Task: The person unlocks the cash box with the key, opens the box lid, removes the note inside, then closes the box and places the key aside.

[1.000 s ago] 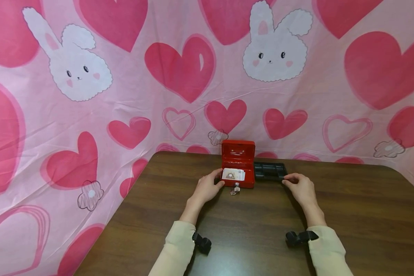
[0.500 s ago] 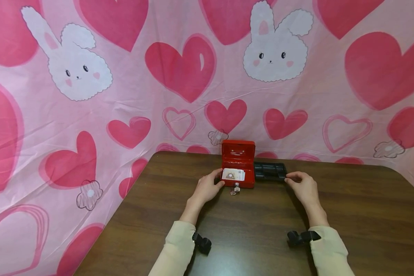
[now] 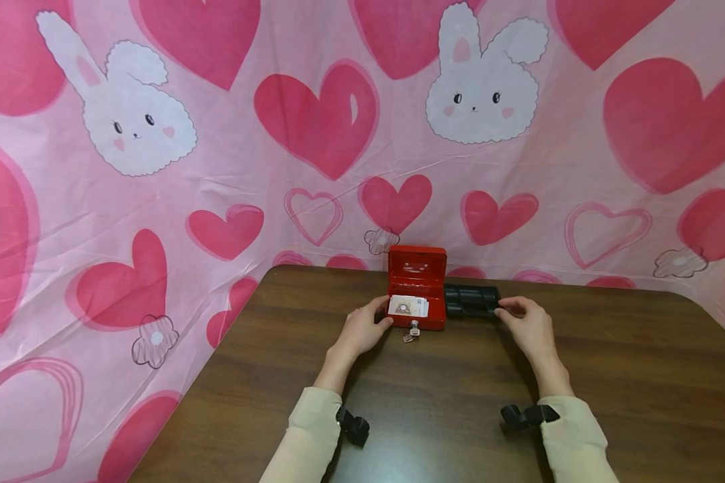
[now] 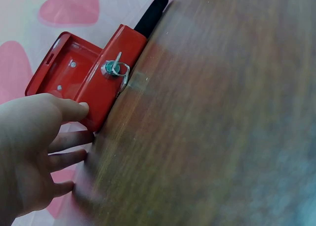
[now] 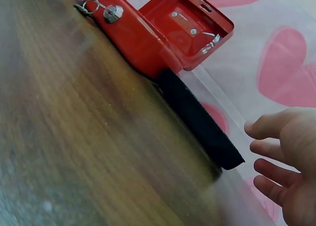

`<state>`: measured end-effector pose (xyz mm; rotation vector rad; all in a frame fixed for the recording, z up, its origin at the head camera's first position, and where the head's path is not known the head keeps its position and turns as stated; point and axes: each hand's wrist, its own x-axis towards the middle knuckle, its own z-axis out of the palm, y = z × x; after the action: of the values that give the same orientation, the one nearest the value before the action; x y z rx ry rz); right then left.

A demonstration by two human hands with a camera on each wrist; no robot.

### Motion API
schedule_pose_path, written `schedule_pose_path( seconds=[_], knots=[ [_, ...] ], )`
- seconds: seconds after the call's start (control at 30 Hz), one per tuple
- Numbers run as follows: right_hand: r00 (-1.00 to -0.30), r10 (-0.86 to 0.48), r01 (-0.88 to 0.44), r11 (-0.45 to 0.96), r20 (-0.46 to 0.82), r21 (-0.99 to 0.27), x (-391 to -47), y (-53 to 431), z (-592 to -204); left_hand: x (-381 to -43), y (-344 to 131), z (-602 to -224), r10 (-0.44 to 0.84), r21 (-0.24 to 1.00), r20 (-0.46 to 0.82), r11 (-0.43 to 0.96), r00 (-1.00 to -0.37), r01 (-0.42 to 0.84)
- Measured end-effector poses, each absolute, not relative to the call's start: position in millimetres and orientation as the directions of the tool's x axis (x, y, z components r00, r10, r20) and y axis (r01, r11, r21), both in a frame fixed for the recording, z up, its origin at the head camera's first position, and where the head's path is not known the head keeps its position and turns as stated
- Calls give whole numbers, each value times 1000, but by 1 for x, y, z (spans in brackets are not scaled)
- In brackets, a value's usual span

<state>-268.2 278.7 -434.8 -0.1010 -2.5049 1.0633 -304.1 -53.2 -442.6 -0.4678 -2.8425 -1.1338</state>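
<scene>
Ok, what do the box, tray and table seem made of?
Box: probably painted metal, glossy red; crisp highlights and thin walls suggest it.
Tray: likely moulded plastic, black, slight sheen; ridges look formed in one piece.
Table: wood or laminate, brown, satin; streaky grain shows, but I can't tell which.

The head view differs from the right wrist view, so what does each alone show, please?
Only the head view: paper notes inside the red box, two rabbit prints on the backdrop.

Only the right wrist view: a gap between the right hand and the black tray.

Both share the red box, its open lid, the keys and the wooden table.
</scene>
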Motion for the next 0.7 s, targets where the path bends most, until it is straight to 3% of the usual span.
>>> schedule_pose_path(
  seconds=[0.7],
  knots=[
    [-919,159,-146,712,360,-687,-269,270,-427,-304,-55,-443,268,659,163,687,-950,307]
  ],
)
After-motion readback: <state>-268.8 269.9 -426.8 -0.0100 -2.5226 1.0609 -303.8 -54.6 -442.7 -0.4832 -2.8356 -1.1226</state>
